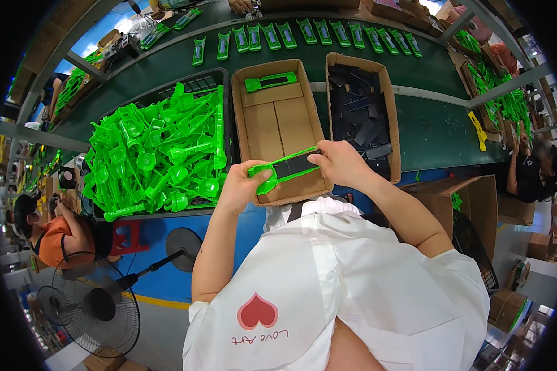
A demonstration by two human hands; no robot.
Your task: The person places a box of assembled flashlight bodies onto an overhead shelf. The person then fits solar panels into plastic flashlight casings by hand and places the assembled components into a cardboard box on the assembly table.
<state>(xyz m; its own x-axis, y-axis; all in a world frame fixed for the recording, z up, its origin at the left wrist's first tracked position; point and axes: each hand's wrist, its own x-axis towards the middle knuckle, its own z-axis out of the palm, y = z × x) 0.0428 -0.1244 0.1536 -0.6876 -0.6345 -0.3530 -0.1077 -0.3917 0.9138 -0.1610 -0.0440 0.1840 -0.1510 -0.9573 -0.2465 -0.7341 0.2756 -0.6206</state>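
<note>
The step in hand looks like seating a flat black strip (294, 164) in a long green piece (265, 187), and the next move seems to call for steady thumb pressure to keep the strip lying flat between the green sides. The green piece spans the gap between the two hands, tilted so that its end on the right sits farther from the body. The left hand (238, 183) grips its wide, rounded end, thumb on top; the right hand (341, 162) pinches the other end, with its thumb on the dark area and its fingers mostly hidden beneath. Whether the strip is fully seated cannot be told. Just below and beyond the hands stands a cardboard box (261, 122), and a second green piece (271, 81) with a dark middle lies at its far end. Beyond the right hand, a narrower cardboard box (395, 139) holds loose black strips (366, 110). To the left of the left hand, a black crate (227, 99) is heaped with loose green pieces (151, 157). Well beyond both hands, a row of green pieces (322, 33) runs across the green bench (424, 127).
</note>
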